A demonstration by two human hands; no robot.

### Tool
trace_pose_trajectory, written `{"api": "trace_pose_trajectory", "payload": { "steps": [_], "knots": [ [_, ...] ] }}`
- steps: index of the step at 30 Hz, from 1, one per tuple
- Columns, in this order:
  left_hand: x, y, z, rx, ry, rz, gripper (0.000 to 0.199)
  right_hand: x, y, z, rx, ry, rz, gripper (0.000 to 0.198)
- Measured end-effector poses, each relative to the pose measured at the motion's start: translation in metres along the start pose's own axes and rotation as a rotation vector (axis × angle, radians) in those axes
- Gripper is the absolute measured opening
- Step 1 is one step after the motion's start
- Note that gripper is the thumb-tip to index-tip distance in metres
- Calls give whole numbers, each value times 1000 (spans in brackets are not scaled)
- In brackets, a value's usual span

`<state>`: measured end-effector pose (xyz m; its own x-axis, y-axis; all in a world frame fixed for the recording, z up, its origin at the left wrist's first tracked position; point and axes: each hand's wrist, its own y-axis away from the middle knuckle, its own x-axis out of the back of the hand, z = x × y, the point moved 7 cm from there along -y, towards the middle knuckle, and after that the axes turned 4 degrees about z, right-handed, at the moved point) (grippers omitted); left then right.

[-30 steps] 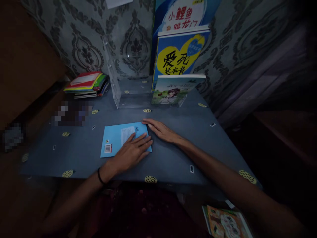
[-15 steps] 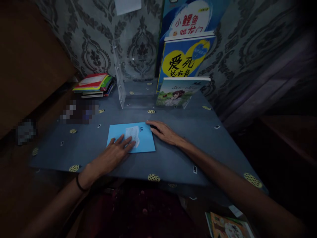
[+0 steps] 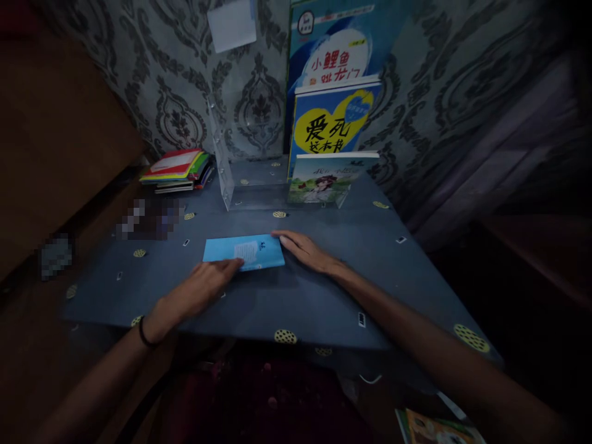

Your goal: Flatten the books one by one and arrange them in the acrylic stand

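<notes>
A light-blue book [image 3: 271,250] with a pale text patch and small dark print is on the cloth-covered table, its near edge tipped up. My left hand [image 3: 210,280] holds that near edge at the left, fingers over the cover and thumb hidden. At the far right corner of the book rests my right hand [image 3: 308,250], its fingers stretched out and touching the corner. Behind, a clear acrylic stand [image 3: 226,185] bears a green-and-white book [image 3: 319,185] with a drawn figure, a blue-and-yellow book [image 3: 330,126] and a taller blue book [image 3: 333,37].
A stack of colourful books [image 3: 178,169] lies at the table's back left, with a blurred-out item [image 3: 150,219] in front of it. Patterned wallpaper [image 3: 180,117] rises behind the table [image 3: 296,302]. More books [image 3: 435,428] show low at the right, below the table edge.
My left hand has slid to the near edge of the light-blue book and lifted it, so the cover looks narrower. My right hand stays at the corner. The view has shifted slightly.
</notes>
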<state>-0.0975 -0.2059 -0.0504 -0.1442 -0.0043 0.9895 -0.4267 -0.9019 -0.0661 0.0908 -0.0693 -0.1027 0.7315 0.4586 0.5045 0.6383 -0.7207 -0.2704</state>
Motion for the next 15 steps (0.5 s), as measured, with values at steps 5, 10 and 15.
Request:
{"api": "trace_pose_trajectory", "payload": {
  "steps": [5, 10, 15],
  "knots": [
    [61, -9, -22, 228, 323, 322, 33, 12, 1, 4, -103, -398, 139, 64],
    [62, -15, -36, 386, 956, 519, 43, 12, 8, -8, -135, -649, 98, 65],
    [-14, -18, -37, 522, 1319, 418, 50, 13, 9, -2, -222, -768, 129, 53]
  ]
}}
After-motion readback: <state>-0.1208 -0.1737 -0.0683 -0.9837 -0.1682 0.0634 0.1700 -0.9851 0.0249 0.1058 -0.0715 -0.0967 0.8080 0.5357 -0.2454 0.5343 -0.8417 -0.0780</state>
